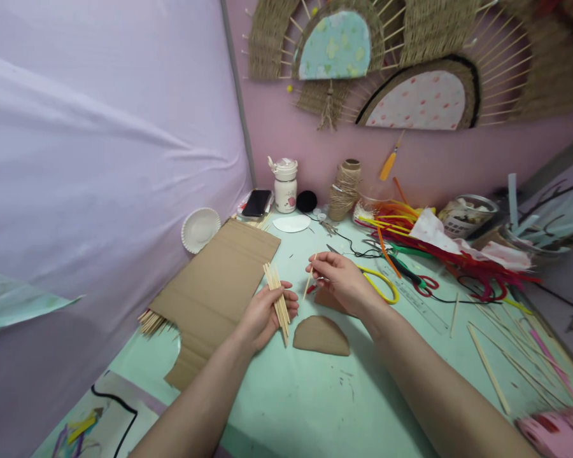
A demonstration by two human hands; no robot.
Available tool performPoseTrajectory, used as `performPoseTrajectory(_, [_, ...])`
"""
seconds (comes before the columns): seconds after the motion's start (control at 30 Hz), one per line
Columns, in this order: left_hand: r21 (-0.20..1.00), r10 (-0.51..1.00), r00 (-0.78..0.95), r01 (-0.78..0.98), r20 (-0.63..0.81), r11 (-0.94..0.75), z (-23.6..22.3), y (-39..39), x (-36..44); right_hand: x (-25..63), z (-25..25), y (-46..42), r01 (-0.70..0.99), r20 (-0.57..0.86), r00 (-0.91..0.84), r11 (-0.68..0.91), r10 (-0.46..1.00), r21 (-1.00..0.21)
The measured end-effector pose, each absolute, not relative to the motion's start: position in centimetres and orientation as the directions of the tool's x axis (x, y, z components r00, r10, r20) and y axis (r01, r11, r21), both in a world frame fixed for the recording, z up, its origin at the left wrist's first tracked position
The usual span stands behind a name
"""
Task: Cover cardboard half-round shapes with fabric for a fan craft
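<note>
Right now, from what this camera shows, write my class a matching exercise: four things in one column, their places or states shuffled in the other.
Things
1. Left hand
2. Right hand
3. Uncovered cardboard half-circle
4. Orange tassel

Places or states
A. Hanging against the pink wall
B. Holding a single stick
C. Lying on the green tabletop
D. Holding a bundle of sticks

Right pairs: 1-D, 2-B, 3-C, 4-A

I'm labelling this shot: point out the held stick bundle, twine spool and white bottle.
Held stick bundle [281, 312], head view, mid-length.
Twine spool [345, 192], head view, wound middle.
White bottle [285, 192], head view, body front.
</note>
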State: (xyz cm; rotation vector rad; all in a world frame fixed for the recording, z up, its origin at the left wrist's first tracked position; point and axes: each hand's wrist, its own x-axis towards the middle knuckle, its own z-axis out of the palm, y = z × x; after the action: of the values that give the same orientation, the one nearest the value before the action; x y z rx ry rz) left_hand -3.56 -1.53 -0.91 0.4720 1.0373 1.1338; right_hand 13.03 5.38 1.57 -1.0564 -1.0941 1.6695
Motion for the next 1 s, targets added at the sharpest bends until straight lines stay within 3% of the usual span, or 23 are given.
performPoseTrajectory(0.23, [0.785,0.932,0.055,-0.522,-0.359,0.333,-1.0,-1.6,-3.5,13.4,2.2,5.2,-0.201,-0.191,-0.262,-0.247,0.946,-0.948])
performPoseTrajectory(0.37, [0.853,0.981,-0.146,-0.52,-0.13,0.035,-0.4,-1.6,-3.5,13.8,2.2,5.2,-0.193,-0.173,-0.257,-0.226,0.951,-0.955])
performPoseTrajectory(0.47, [0.954,0.967,-0.24,-0.258,0.092,-0.155,-0.4,-1.5,-3.4,14.3,2.3,5.4,-0.18,-0.139,-0.248,-0.186,0.959,-0.966])
performPoseTrajectory(0.57, [0.997,0.988,-0.149,0.079,0.033,-0.022,-1.3,-1.5,-3.2,14.7,2.5,5.6,-0.172,-0.135,-0.223,-0.176,0.965,-0.969])
performPoseTrajectory(0.77, [0.881,0.976,-0.192,0.44,-0.099,0.176,-1.8,-0.1,-3.7,15.6,3.8,5.6,-0.077,-0.148,-0.224,-0.168,0.963,-0.983])
performPoseTrajectory(1.0, [0.506,0.978,-0.201,0.839,-0.054,0.201,-1.2,1.7,-2.7,16.5,4.5,4.9,0.295,-0.168,-0.238,-0.094,0.957,-0.951])
